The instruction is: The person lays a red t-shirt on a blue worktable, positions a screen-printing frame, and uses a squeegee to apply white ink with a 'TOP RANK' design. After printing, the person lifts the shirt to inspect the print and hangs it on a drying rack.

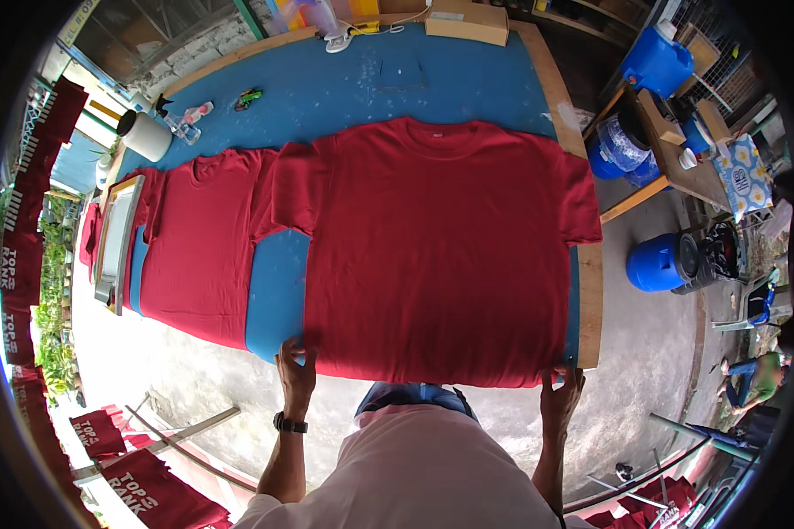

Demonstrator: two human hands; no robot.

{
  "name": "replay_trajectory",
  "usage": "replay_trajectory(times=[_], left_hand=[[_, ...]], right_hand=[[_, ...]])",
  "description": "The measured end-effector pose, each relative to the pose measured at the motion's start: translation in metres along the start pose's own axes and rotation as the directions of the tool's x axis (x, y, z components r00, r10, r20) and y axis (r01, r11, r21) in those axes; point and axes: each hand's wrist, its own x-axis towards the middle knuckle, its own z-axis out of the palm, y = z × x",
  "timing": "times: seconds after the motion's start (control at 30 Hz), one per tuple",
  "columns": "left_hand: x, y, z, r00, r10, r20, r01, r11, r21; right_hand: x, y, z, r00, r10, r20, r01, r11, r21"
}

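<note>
A red T-shirt (441,256) lies spread flat, front of the collar up, on the blue-topped table (326,88). Its hem hangs at the near edge, close to my body. My left hand (296,375), below a black wristwatch, pinches the shirt's near left corner. At the near right corner my right hand (561,401) grips the hem between thumb and fingers. Left of this shirt lies a second red T-shirt (201,251), its sleeve meeting the first one's sleeve. A framed screen (117,242) stands at the table's left end, beside the second shirt.
A white container (145,135), a clear bottle (183,130) and a small green tool (248,99) sit on the far left of the table. A cardboard box (468,22) rests at the back. Blue drums (655,262) stand to the right. Printed red shirts (154,489) hang behind on the left.
</note>
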Motion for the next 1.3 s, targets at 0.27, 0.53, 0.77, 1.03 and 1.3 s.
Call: replay_trajectory(times=[0.27,0.53,0.77,1.03,1.3], left_hand=[[0.030,-0.005,0.001,0.987,0.131,0.090,-0.131,0.991,-0.004],[0.032,-0.017,-0.021,0.979,0.185,0.082,-0.164,0.962,-0.216],[0.033,-0.033,-0.005,0.967,0.249,0.043,-0.250,0.968,0.002],[-0.030,0.001,-0.017,0.741,0.659,-0.126,-0.636,0.750,0.181],[-0.087,-0.154,-0.111,0.832,0.552,-0.057,-0.554,0.831,-0.039]], right_hand=[[0.015,0.007,0.023,0.988,0.144,-0.052,-0.141,0.988,0.059],[0.035,0.062,0.011,0.992,0.106,0.069,-0.115,0.982,0.152],[0.047,0.051,0.000,0.982,0.159,0.107,-0.143,0.980,-0.136],[0.008,-0.133,0.095,0.913,-0.408,-0.023,0.403,0.909,-0.107],[-0.018,-0.182,0.165,0.978,-0.154,0.137,0.199,0.884,-0.423]])
